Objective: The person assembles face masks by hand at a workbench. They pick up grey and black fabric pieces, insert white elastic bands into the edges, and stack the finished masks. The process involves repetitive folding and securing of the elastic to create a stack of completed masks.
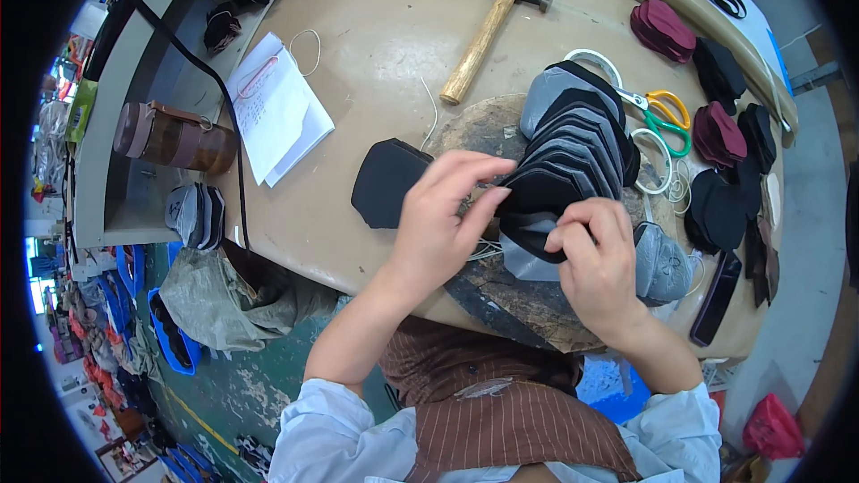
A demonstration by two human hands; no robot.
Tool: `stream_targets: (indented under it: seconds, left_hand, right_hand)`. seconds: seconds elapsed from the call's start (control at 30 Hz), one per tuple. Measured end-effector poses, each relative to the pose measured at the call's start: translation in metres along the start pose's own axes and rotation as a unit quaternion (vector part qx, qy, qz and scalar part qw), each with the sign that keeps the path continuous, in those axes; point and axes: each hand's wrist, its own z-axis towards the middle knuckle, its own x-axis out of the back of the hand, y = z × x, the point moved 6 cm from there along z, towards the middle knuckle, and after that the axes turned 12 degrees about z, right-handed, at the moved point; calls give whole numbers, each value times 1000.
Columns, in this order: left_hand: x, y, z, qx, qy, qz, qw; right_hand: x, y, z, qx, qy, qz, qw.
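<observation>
A long overlapping row of black and grey fabric pieces (pixel 573 139) fans out on a round wooden block (pixel 474 125). At its near end, my right hand (pixel 601 264) pinches the edge of a black fabric piece (pixel 528 234), which is bent up over a pale, translucent-looking sheet. My left hand (pixel 447 215) is beside the row's left edge, thumb and forefinger drawn close together; whatever lies between their tips is too small to make out. Left of that hand, a separate stack of black pieces (pixel 389 183) lies on the table.
A wooden-handled hammer (pixel 483 45) lies at the back. To the right are scissors (pixel 658 112), white tape rolls (pixel 658 161), maroon stacks (pixel 662 29) and a phone (pixel 716 300). On the left are a paper pad (pixel 279 112) and a brown bottle (pixel 179 139).
</observation>
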Motion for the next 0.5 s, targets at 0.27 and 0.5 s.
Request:
stream_targets:
  seconds: [0.27, 0.5]
  left_hand:
    - [-22, 11, 7, -98, -35, 88, 991]
    - [-24, 17, 10, -116, 18, 78, 990]
  right_hand:
    - [10, 0, -37, -7, 5, 194, 981]
    - [23, 0, -39, -132, -43, 321, 937]
